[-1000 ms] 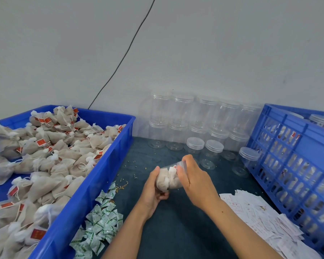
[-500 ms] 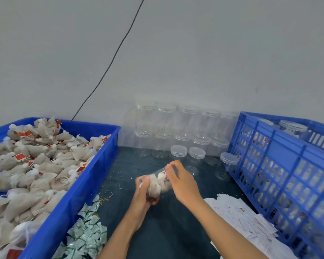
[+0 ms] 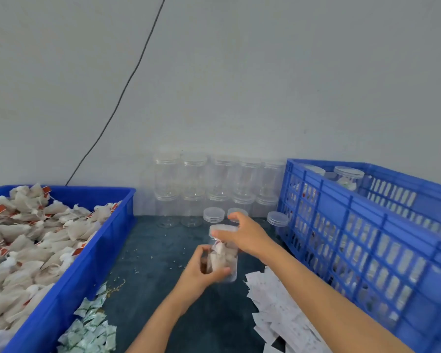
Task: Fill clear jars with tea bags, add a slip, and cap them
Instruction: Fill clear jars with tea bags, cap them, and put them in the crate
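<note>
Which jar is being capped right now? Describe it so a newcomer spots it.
Between the blue tray and blue crate, above the dark mat, is a clear jar. Unlike the empty jars by the wall, it is full of tea bags and gripped by both hands.

A small packing station, apparently in a workshop or storeroom, is shown. Bulk stock is kept in a blue plastic bin (image 3: 69,284) heaped with tea bags (image 3: 31,240). Empty clear jars (image 3: 214,182) are stacked two high against a bare grey wall (image 3: 265,72). Capped jars are held in a slotted blue crate (image 3: 367,250). Loose paper slips (image 3: 280,309) and green-printed sachets (image 3: 92,332) are piled on a dark mat (image 3: 158,250).
</note>
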